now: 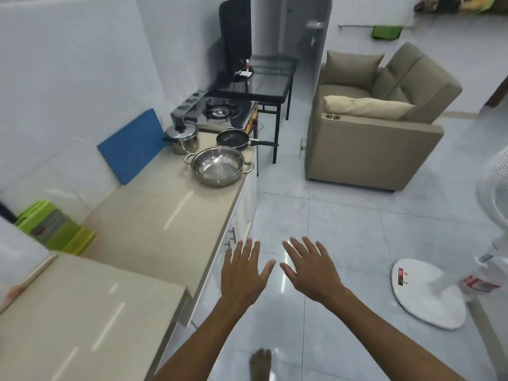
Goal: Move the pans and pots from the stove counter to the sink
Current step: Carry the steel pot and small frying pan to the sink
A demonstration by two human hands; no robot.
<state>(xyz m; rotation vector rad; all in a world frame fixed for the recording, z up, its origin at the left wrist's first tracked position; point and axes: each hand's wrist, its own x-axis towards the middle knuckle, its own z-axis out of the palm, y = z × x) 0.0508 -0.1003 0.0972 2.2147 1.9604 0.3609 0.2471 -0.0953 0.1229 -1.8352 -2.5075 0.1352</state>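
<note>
Three vessels stand at the far end of the beige counter (154,224), beside the gas stove (220,112). Nearest me is a wide steel pot with two handles (218,166). Behind it sits a black frying pan (233,138), its handle pointing right past the counter edge. To their left is a lidded steel pot (182,137). My left hand (244,270) and my right hand (309,266) hover palm-down over the floor, fingers spread, both empty and well short of the pots. No sink is in view.
A blue board (130,147) leans on the wall by the lidded pot. Green trays (55,226) sit at the counter's near left. A black glass table (264,78) stands beyond the stove. An armchair (379,119) and a white fan base (427,292) stand to the right.
</note>
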